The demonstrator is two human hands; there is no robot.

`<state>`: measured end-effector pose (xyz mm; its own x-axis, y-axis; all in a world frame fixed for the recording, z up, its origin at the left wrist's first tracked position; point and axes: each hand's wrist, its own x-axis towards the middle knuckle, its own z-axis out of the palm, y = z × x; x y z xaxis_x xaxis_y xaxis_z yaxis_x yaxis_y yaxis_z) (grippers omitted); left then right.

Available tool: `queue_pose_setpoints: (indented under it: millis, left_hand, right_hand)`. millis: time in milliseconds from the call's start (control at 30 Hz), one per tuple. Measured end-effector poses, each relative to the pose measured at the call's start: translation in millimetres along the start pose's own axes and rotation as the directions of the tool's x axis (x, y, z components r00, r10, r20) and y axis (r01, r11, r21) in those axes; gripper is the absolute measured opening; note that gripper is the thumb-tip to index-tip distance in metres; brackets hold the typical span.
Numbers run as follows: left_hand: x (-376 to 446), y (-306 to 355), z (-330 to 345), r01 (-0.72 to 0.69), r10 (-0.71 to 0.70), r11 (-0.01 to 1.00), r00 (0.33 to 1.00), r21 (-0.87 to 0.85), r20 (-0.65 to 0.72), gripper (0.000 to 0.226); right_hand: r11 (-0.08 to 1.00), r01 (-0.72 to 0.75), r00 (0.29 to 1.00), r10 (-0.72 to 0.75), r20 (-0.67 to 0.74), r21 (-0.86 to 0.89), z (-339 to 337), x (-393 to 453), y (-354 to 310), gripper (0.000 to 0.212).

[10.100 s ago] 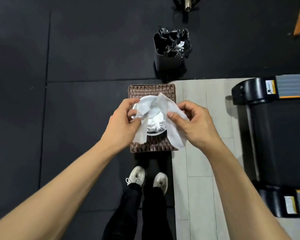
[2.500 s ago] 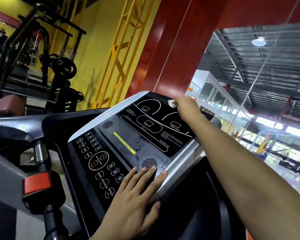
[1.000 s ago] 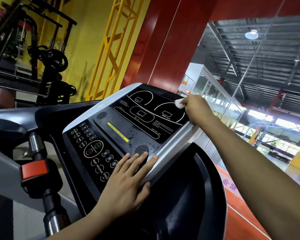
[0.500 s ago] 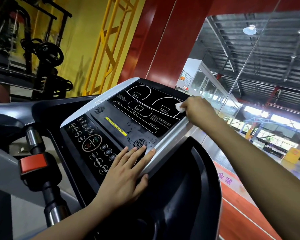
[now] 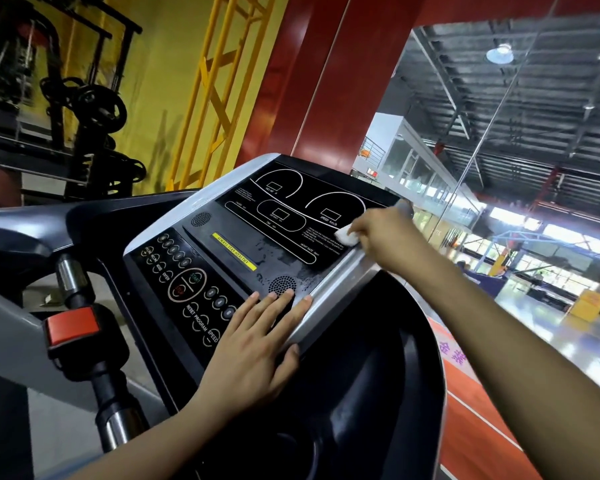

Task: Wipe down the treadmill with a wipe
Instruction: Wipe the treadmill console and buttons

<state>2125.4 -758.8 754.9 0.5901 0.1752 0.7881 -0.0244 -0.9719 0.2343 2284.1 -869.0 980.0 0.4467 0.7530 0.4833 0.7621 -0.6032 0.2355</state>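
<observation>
Two hands on the console, doing different jobs. My right hand [image 5: 383,237] has its fingers [image 5: 355,233] curled around a small bunched white wipe [image 5: 345,236], pressing it onto the treadmill's glossy black display panel [image 5: 284,223], near that panel's silver right edge rail [image 5: 340,275] and just under the "SPEED" window. Bunched like that it gives a firm pad to scrub with, I'd say. My left hand [image 5: 257,344] lies flat, fingers straight and spread, just below the round speaker grille [image 5: 282,285], thumb hooked over the rail's lower corner; looks like bracing so the console doesn't rock. Wipe is a lump, no clear long axis; only its tip pokes out leftward past my fingers. Panel's long axis runs up and away from my left fingers toward the red pillar [image 5: 326,81]. Smeary streaks left of my right fingers, around the yellow sticker strip [image 5: 234,251].
</observation>
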Motion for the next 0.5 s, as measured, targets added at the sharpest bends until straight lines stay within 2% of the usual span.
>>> queue_pose_setpoints:
  millis: [67,133,233,300,367,433,500]
  left_hand:
    - [-0.9,-1.0,1.5,0.0,0.0,1.0,0.999,0.0,-0.038,0.056]
    - [-3.0,1.0,2.0,0.021,-0.023,0.999,0.997,-0.03,-0.069,0.05]
    - [-7.6,4.1,-3.5,0.045,-0.055,0.994,0.993,-0.096,-0.108,0.042]
    - [-12.7,0.5,-8.1,-0.01,0.004,0.997,0.996,-0.074,-0.086,0.046]
    - [-21.4,-11.5,-10.5,-0.099,0.099,0.995,0.995,0.022,-0.009,0.057]
    - [-31.7,-26.9,-16.7,-0.109,0.099,0.988,0.99,0.109,0.097,0.061]
    - [-44.5,-39.5,-24.7,-0.067,0.042,0.987,0.985,0.146,0.169,0.064]
  right_hand:
    - [0.981,0.161,0.975,-0.174,0.135,0.106,20.4,-19.4,-36.0,0.032]
    - [0.955,0.265,0.939,-0.287,0.19,0.133,35.9,-28.0,-51.2,0.037]
    - [0.981,0.181,0.966,-0.19,0.173,0.069,28.5,-1.9,-45.0,0.038]
    - [0.996,0.055,0.993,-0.048,0.108,-0.063,24.2,24.1,-34.4,0.043]
    - [0.992,-0.052,0.998,0.056,0.028,-0.112,19.6,41.4,-37.0,0.047]
    - [0.997,-0.07,0.997,0.071,0.026,-0.024,24.6,46.4,-55.1,0.039]
    - [0.996,0.021,0.988,-0.034,0.151,0.085,42.3,36.6,-84.6,0.032]
